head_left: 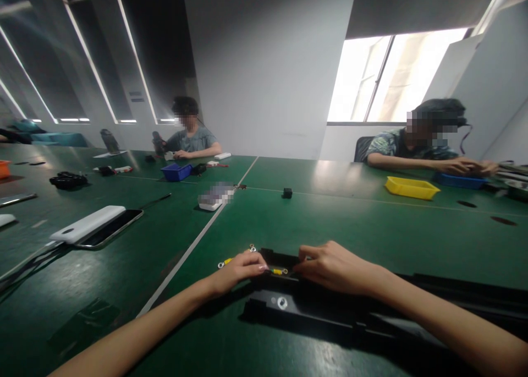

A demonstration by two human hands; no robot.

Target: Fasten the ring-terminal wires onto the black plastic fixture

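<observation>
My left hand (243,268) is closed on a cable with yellow-sleeved ring terminals. One terminal (279,271) points right from my fingertips, over a long black housing (322,302); another terminal (225,263) sticks out to the left, and a metal ring (252,248) shows just behind the hand. My right hand (319,264) has its fingers bent together at the housing's back wall, right of the terminal; what they grip is hidden. A round metal fitting (282,303) sits on the housing's near part.
A small black block (287,192) and a yellow tray (412,188) lie farther back. On the left are a white power bank (88,224) and a phone (111,229) with cables. Two people sit across the green table (185,322), near blue trays.
</observation>
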